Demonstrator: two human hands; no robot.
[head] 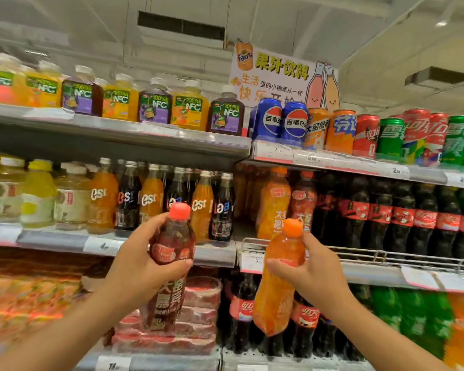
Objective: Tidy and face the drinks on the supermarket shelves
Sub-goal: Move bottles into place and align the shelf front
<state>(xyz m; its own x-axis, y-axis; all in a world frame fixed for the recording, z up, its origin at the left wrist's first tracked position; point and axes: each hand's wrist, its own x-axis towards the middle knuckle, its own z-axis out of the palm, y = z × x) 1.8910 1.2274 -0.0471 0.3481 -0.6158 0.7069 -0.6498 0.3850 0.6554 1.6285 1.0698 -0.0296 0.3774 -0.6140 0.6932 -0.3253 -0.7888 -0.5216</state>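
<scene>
Two hands raised in front of the drinks shelves, each clamped on one bottle, the two well apart. Left hand (142, 259) wraps the upper body of a dark red bottle (169, 266) with a red cap, thumb across the label front, fingers behind; bottle roughly upright, white characters readable on its lower label. Right hand (310, 266) grips an orange bottle (277, 285) just under its orange cap, fingers closed round the neck and shoulder, body hanging down and tilting slightly to the left. Both bottles held clear of the shelves, in front of the middle shelf (214, 254) edge. Behind the left hand: row of glass "est" bottles (150, 195), orange and dark alternating, some labels turned sideways. Behind the right hand, on the right bay with a wire front rail (386, 254): one orange and one dark red bottle of the same brand as those held, then a run of dark cola bottles (402, 212) with red labels. Top shelf left: NFC juice bottles (156, 103), orange and purple. Top shelf right: cans (340, 131), blue, orange, red, green. Fanta sign (276, 73) with yellow characters stands above the cans. Lower shelf: cola bottles, green bottles, wrapped red multipacks (198, 303); left edge too blurred to tell
</scene>
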